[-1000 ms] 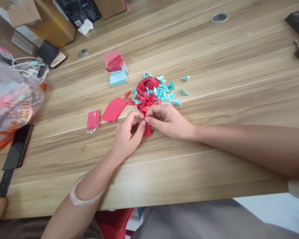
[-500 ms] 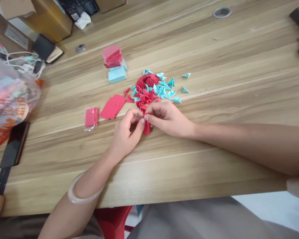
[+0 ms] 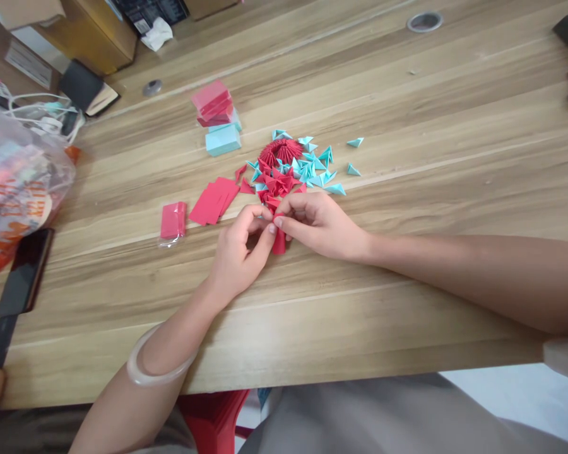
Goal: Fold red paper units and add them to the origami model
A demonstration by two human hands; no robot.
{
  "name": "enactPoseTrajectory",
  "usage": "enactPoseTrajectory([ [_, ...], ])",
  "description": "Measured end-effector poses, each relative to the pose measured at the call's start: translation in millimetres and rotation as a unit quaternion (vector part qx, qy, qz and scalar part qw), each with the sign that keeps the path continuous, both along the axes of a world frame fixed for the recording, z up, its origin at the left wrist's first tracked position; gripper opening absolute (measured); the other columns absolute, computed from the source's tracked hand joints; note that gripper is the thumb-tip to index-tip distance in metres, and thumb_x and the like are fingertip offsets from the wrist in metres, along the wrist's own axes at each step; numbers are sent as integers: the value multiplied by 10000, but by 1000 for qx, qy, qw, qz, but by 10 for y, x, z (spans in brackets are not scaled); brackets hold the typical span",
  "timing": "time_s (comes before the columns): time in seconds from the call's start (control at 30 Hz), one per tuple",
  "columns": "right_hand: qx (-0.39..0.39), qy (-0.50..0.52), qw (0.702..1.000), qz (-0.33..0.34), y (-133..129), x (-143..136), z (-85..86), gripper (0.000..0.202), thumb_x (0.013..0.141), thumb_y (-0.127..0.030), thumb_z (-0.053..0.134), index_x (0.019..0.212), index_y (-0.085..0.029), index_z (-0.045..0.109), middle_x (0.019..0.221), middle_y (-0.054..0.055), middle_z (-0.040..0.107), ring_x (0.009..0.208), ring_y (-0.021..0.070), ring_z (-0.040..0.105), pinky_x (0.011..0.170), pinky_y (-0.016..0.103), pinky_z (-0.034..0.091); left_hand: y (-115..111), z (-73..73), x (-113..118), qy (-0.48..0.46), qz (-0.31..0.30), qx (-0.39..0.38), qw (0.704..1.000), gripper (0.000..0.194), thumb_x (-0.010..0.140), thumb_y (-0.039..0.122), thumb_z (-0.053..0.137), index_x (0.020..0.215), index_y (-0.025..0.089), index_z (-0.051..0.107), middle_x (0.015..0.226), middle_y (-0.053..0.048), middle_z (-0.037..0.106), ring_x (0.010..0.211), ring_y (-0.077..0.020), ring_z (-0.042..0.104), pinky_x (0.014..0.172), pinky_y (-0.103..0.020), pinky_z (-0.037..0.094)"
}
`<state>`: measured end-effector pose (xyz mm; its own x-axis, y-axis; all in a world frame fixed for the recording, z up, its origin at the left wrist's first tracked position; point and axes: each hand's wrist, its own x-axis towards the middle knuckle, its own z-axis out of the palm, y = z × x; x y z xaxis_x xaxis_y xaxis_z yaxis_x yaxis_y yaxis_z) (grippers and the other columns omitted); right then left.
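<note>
Between my two hands is a small piece of red paper [image 3: 279, 242], its lower part showing below the fingers. My left hand [image 3: 246, 247] pinches it from the left, and my right hand [image 3: 315, 226] pinches it from the right, fingertips almost touching. Just beyond the fingers lies a pile of folded red triangles [image 3: 278, 181] and light blue triangles [image 3: 307, 170]. A fanned red ring-like piece [image 3: 280, 151] sits at the back of the pile. Flat red paper sheets [image 3: 214, 200] lie to the left of it.
A wrapped red paper pack [image 3: 173, 220] is left of the sheets. Stacked red packs [image 3: 213, 102] and blue packs [image 3: 223, 140] stand farther back. Along the left are a plastic bag [image 3: 19, 183], a phone [image 3: 24, 271], cables, a notebook [image 3: 86, 88] and boxes [image 3: 92, 38]. A person's hand shows at lower left.
The view has shifted very slightly. Both hands keep the same pinch on the red paper, and nothing else has visibly moved.
</note>
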<state>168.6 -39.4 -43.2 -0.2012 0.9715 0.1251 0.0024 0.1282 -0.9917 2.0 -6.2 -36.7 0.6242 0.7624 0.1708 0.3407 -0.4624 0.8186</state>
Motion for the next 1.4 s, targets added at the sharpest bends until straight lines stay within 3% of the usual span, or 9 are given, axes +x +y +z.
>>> enactPoseTrajectory([
  [1.4,-2,-12,1000,-1,-2,2,-6,138,842,-177,519,706,-163,501,636,12,602,594,122,563,556,246,449,-13,16,6,11,9,4,1000,54,891,244,496,925,206,478,635,41,596,586,-100,597,589,-217,454],
])
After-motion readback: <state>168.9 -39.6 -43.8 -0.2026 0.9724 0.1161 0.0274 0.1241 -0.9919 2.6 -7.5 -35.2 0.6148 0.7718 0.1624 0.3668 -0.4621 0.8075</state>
